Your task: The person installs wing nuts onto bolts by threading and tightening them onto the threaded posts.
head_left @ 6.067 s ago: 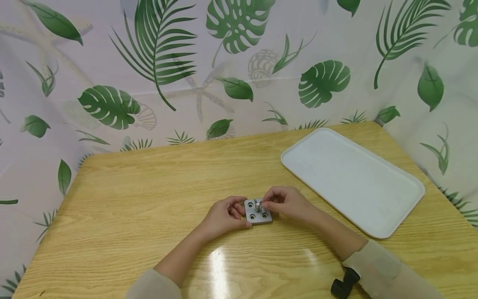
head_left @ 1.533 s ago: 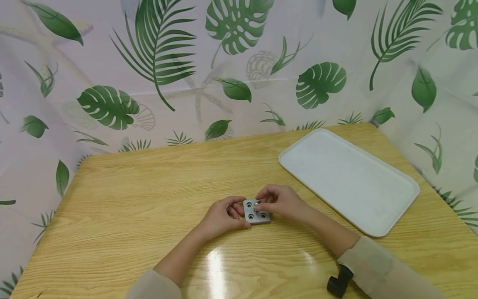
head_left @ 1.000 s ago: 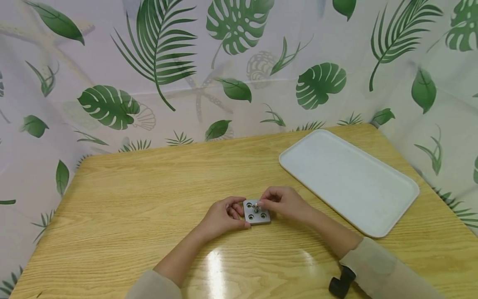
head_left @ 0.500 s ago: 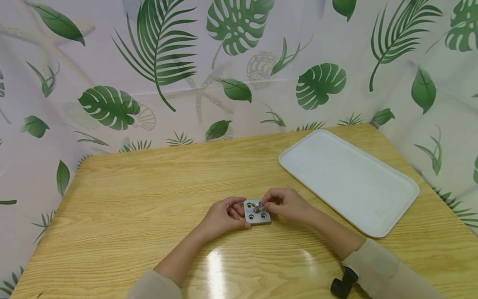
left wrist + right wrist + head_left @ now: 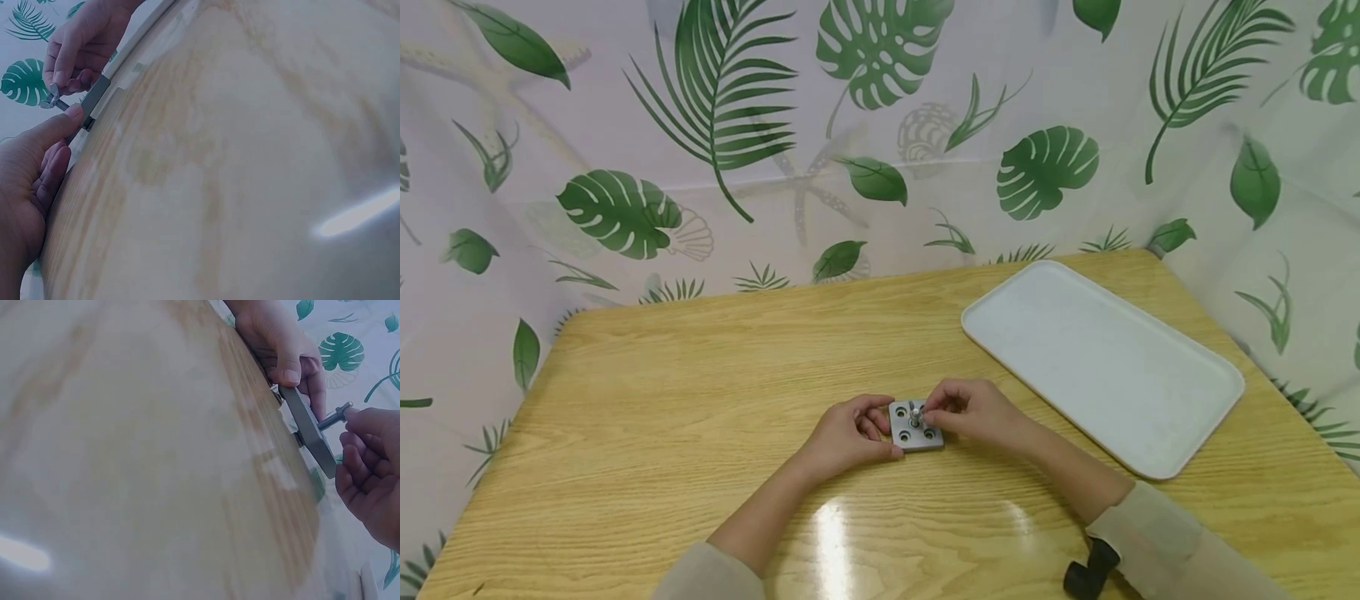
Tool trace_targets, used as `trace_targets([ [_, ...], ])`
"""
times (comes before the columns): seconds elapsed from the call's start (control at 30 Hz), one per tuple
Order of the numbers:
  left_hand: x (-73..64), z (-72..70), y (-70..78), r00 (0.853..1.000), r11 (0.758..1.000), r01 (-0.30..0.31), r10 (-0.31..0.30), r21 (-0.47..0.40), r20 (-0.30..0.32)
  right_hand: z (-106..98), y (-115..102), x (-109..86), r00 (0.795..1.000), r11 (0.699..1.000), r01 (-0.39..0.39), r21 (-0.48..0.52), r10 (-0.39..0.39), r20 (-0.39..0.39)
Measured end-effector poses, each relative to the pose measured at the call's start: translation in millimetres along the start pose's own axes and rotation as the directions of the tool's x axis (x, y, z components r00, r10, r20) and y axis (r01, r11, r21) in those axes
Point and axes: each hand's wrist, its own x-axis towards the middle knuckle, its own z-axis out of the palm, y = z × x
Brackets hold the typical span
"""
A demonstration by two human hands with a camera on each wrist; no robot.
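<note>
A square grey metal plate (image 5: 917, 439) with round holes lies near the table's middle. From its centre a wing bolt (image 5: 916, 416) stands up; its winged head shows in the left wrist view (image 5: 54, 95) and its shank in the right wrist view (image 5: 331, 420). My left hand (image 5: 844, 439) grips the plate's left side, thumb at the near corner and index finger at the far one. With thumb and index finger, my right hand (image 5: 981, 410) pinches the bolt's head from the right, its fingertips covering part of the plate's far right corner.
A white rectangular tray (image 5: 1101, 358) lies at the right of the wooden table (image 5: 700, 400). Behind the table hangs a leaf-printed cloth (image 5: 760, 192). A black fitting (image 5: 1090, 571) hangs at the right sleeve.
The right fingers have moved off to the right of the bolt head and back onto it, and its wings have turned. The plate and the left hand stay almost where they were.
</note>
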Motion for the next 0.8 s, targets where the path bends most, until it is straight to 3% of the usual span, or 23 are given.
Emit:
trace_targets([
  [0.37,-1.0,-0.9,1.9,1.0,1.0,-0.004,0.004,0.003,0.002,2.0,-0.7,3.1,0.996,0.997,-0.07,-0.019,0.068,-0.061],
  [0.8,-1.8,0.0,3.7,1.0,1.0,0.022,-0.022,0.011,0.01,7.0,-2.8,5.8,0.997,0.998,-0.057,-0.009,0.056,-0.048],
])
